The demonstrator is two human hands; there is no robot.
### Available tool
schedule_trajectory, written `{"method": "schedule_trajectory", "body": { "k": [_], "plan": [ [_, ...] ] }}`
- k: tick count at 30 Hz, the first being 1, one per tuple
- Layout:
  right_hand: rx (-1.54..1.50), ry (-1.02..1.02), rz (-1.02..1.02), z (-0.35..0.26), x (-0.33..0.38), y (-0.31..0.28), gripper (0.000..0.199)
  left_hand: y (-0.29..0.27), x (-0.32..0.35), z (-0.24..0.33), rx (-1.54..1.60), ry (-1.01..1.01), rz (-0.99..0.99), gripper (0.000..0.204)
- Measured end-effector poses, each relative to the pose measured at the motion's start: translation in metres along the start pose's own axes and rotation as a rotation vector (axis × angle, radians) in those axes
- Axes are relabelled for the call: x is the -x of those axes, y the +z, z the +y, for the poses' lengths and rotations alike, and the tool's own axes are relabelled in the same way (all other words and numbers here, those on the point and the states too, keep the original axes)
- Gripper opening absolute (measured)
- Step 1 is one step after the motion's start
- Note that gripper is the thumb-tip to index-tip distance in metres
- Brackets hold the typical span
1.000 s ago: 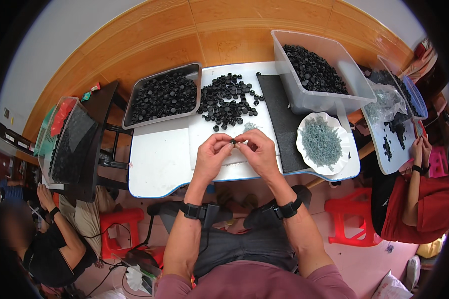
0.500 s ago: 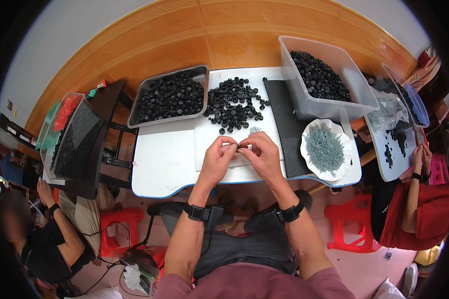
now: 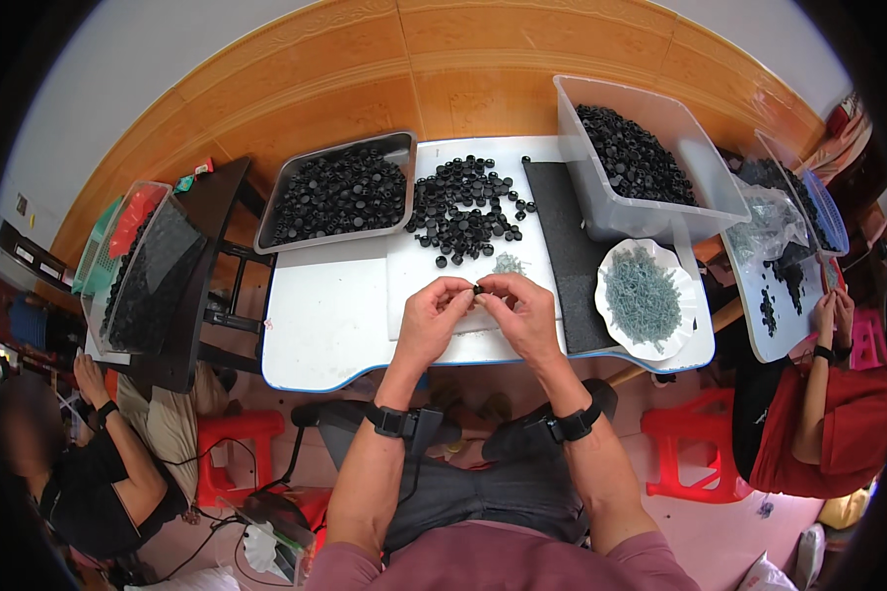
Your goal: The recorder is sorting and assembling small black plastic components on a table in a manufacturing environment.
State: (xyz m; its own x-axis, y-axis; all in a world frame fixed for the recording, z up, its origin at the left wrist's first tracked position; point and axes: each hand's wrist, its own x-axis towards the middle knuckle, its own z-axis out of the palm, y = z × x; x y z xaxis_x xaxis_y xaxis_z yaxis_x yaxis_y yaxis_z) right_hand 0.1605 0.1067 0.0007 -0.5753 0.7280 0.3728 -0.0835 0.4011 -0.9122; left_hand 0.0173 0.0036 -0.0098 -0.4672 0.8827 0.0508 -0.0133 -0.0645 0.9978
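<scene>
Since half a second ago my hands have barely shifted, still meeting over the near edge of the white surface (image 3: 325, 335). I see one small black cap (image 3: 478, 290) pinched between both sets of fingers, left hand (image 3: 432, 320) and right hand (image 3: 522, 315) equally close, the cap sitting right at the fingertips; its axis is too small to tell. Beyond it lie one loose pile of caps (image 3: 468, 207), one metal tray (image 3: 271, 236), one clear bin (image 3: 650, 212), one white dish (image 3: 611, 295) and one small heap of grey pieces (image 3: 508, 263).
</scene>
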Motion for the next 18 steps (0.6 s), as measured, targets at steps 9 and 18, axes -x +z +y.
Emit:
{"method": "schedule_trajectory", "body": {
  "k": [9, 18],
  "plan": [
    [-0.033, 0.047, 0.073, 0.002, 0.000, 0.002, 0.017, -0.016, -0.020, 0.021, -0.770, 0.205, 0.370, 0.031],
    [-0.052, 0.065, 0.079, 0.001, 0.000, 0.000, 0.018, -0.018, -0.026, 0.018, -0.824, 0.298, 0.298, 0.027]
  ]
}}
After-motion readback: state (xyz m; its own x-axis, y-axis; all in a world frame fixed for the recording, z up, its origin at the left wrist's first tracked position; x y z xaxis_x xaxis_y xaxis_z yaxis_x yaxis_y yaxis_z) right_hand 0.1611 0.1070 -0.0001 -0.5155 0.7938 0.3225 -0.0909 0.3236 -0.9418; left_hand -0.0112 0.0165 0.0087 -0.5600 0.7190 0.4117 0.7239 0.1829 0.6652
